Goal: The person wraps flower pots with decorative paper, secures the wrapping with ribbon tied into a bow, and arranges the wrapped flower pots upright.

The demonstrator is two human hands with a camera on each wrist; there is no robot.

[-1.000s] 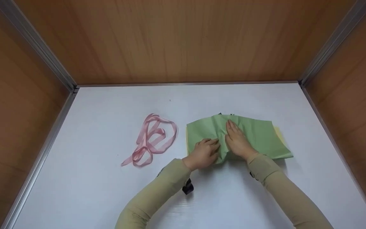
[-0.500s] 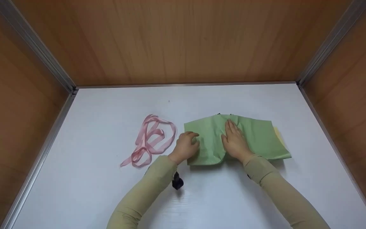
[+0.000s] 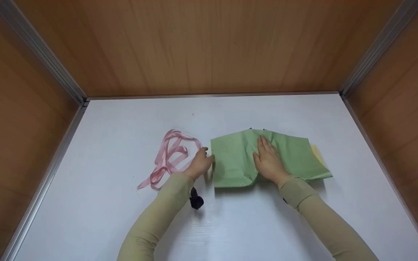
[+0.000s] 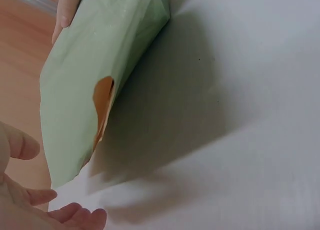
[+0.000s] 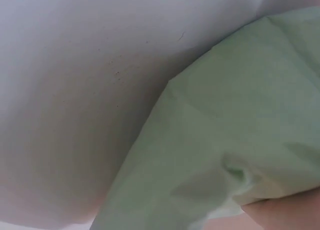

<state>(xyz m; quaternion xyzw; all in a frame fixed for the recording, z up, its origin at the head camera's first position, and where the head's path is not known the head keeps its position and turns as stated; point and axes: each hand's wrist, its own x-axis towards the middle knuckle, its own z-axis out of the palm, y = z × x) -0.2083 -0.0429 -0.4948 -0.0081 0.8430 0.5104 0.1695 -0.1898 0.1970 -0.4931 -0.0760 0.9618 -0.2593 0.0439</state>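
A creased sheet of green wrapping paper lies on the table, raised along its middle fold. A pale yellow layer shows from under its right end, and small dark tips poke out behind its far edge. My right hand rests flat on the middle of the paper, fingers straight. At the paper's left edge is my left hand, fingers and thumb apart. The left wrist view shows that hand beside the paper's end, where an orange-brown inside shows at a gap. What lies under the paper is hidden.
A loosely looped pink ribbon lies on the white table, just left of my left hand and partly behind it. A small black object hangs at my left cuff. Wooden panels wall the back and both sides.
My left hand has lifted off the paper's middle and moved left to its edge, near the ribbon. The paper's left part now lies uncovered. My right hand has stayed pressed in place.
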